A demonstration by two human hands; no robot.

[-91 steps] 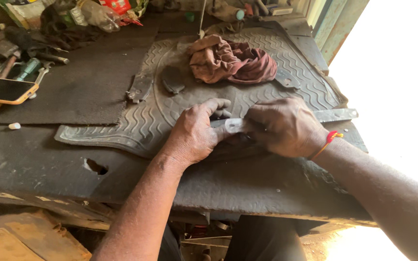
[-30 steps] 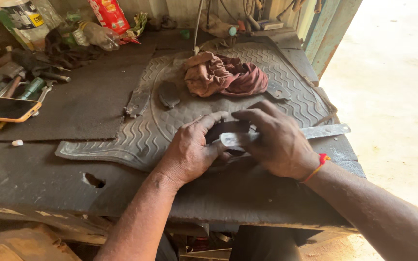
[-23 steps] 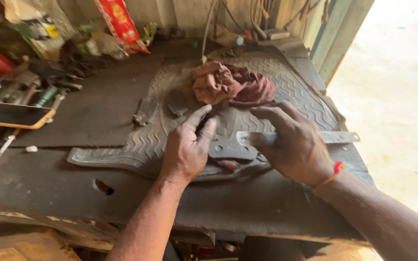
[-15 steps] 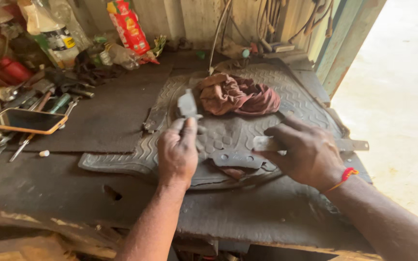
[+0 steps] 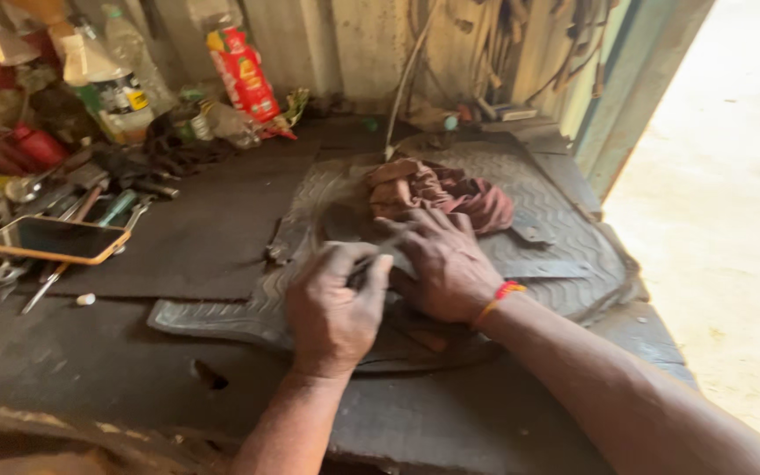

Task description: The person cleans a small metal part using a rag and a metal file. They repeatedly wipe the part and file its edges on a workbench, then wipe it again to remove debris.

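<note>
A grey ribbed rubber mat (image 5: 565, 237) lies on the dark workbench (image 5: 90, 361). My left hand (image 5: 336, 308) rests on the mat's near part, fingers curled around a small grey piece (image 5: 368, 264) pinched under the thumb. Touching it on the right, my right hand (image 5: 446, 264) lies flat with fingers spread, pressing on a long grey strip (image 5: 534, 268) that sticks out to the right from under the palm. A red and orange band (image 5: 505, 292) circles that wrist. A crumpled reddish cloth (image 5: 450, 186) sits on the mat just beyond the right fingers.
A phone in an orange case (image 5: 54, 239) lies at the left among loose hand tools (image 5: 90, 200). Bottles (image 5: 107, 84) and a red packet (image 5: 244, 75) stand along the back wall. The bench has a hole (image 5: 208, 376) near its front. A sunlit floor (image 5: 732, 246) lies to the right.
My left hand, which had lifted a small grey piece above the mat, has come back down beside the right hand. The right hand has flattened onto the strip. The view shifted closer.
</note>
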